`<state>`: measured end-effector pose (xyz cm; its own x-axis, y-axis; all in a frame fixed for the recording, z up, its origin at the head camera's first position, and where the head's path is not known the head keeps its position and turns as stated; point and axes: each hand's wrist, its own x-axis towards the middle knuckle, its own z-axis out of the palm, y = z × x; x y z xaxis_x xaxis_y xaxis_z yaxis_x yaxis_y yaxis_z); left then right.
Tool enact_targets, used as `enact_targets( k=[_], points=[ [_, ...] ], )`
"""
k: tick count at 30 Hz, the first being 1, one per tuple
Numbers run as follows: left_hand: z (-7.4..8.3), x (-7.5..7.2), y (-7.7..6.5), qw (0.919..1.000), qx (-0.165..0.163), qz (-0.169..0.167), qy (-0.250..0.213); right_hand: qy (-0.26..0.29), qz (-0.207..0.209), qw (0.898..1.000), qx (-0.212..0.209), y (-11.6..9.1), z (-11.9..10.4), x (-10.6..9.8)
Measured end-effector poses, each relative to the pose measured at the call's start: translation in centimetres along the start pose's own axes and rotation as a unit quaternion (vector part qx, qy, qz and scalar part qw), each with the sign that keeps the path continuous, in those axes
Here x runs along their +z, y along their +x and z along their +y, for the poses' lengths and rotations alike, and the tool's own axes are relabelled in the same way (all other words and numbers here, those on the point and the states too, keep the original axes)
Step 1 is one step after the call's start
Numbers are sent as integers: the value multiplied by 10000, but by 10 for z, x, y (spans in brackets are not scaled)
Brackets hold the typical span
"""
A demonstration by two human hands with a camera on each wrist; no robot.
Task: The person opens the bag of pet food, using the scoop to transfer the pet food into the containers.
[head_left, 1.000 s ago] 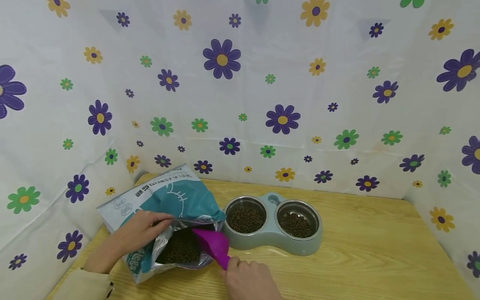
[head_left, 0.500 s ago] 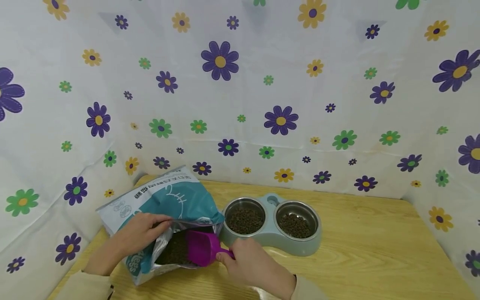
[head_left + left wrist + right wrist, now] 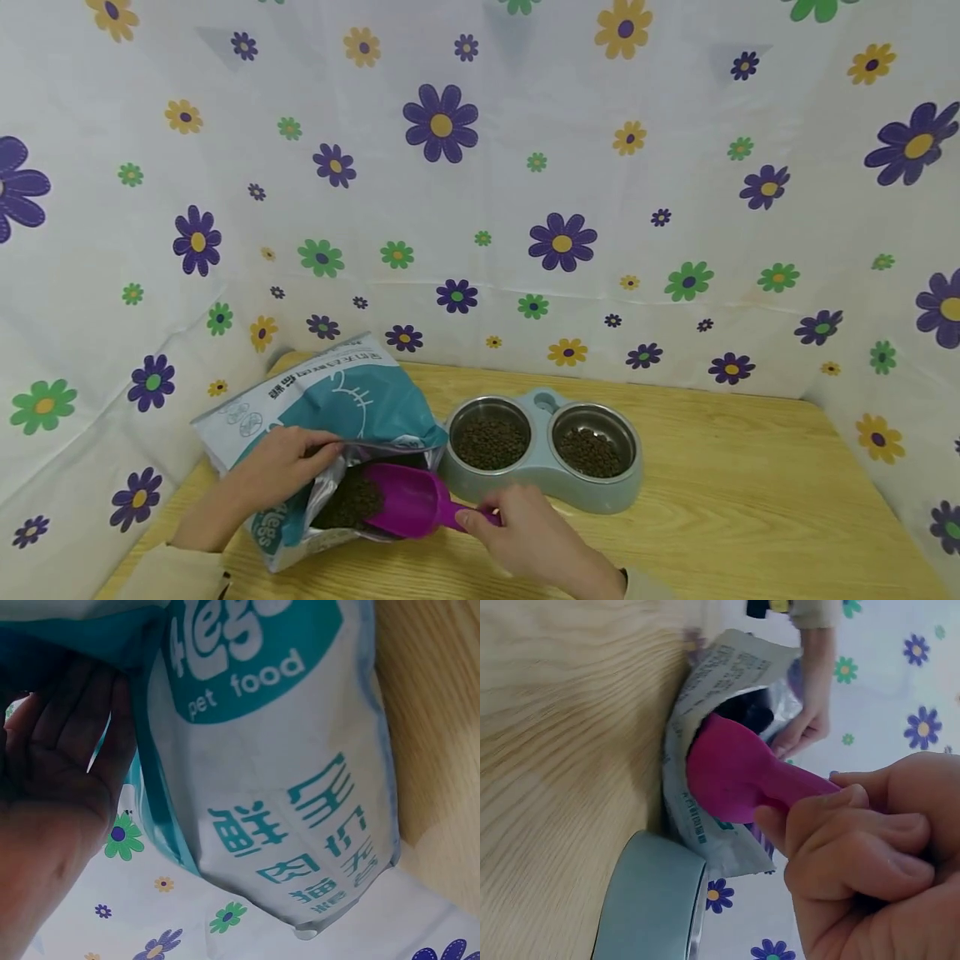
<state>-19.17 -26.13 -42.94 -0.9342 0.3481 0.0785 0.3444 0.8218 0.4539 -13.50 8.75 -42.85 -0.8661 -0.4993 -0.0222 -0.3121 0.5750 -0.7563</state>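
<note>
A teal and white pet food bag (image 3: 367, 392) lies on its side, its mouth facing me and brown kibble (image 3: 352, 500) showing inside. My left hand (image 3: 281, 467) pinches the upper edge of that mouth between thumb and fingers; in the left wrist view the fingers (image 3: 75, 720) reach behind the bag's teal side. A magenta scoop (image 3: 408, 500) has its front end inside the bag mouth, on the kibble. My right hand (image 3: 525, 529) grips the scoop's handle, as the right wrist view also shows, with fingers (image 3: 855, 847) curled round it.
Just right of the bag stands a light blue double feeder (image 3: 543, 446). Its left steel bowl (image 3: 491, 442) and right steel bowl (image 3: 596, 450) both hold kibble. A flower-print curtain (image 3: 510, 200) borders the wooden table (image 3: 750, 500) at the back and sides.
My right hand has moved up and right with the scoop, whose handle has swung from pointing down to pointing right. The scoop's cavity now faces up more. The left hand and bag stay put.
</note>
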Motion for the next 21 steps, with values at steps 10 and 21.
enact_targets(
  k=[10,21],
  points=[
    [-1,2,0,9999,-104,48,4,-528,259,9982,-119,-10,6,15],
    [0,3,-1,9999,-64,113,-32,2693,-457,9531,1305,-9,36,11]
  ],
)
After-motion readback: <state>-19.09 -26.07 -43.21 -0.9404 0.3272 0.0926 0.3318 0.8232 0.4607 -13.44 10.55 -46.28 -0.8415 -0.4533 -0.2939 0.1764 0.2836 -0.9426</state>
